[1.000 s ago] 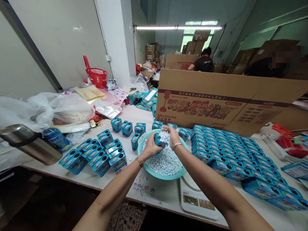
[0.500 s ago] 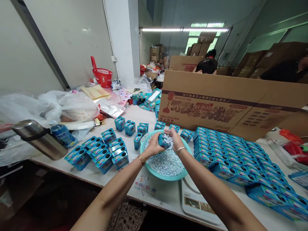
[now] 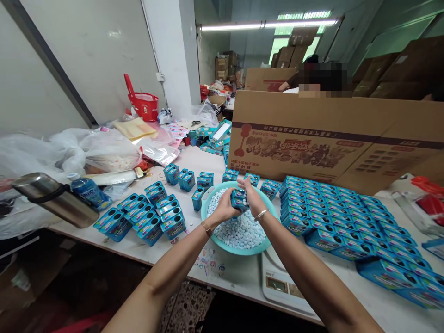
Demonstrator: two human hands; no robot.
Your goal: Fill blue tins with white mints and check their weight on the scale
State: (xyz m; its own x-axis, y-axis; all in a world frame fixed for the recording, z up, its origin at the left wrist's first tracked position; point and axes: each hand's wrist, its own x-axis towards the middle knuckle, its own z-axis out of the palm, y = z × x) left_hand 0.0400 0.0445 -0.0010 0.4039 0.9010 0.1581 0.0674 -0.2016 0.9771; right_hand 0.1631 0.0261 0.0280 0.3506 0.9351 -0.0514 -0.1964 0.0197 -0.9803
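Over a turquoise basin (image 3: 239, 252), my left hand (image 3: 225, 207) is closed around small blue printed boxes (image 3: 237, 200), held tilted together. My right hand (image 3: 253, 199) is beside their right end, its fingers stretched out and its palm turned toward them. A few small white pellets show between that palm and the boxes; whether the fingers grip any is hidden. Loose white and pale blue pellets (image 3: 241, 233) fill much of the basin below both hands. More blue boxes (image 3: 149, 219) with dark round openings stand on the table to the left.
Rows of blue boxes (image 3: 333, 222) fill the table's right side. A white scale (image 3: 277, 284) sits under my right forearm. Behind stands a large cardboard box (image 3: 294, 138), with a person beyond it. A steel flask (image 3: 58, 201) and blue bottle (image 3: 88, 192) lean at left.
The held boxes have turned so that more of their printed side shows. My right hand has moved closer against their end. The view has shifted slightly, and the person behind the cardboard has moved.
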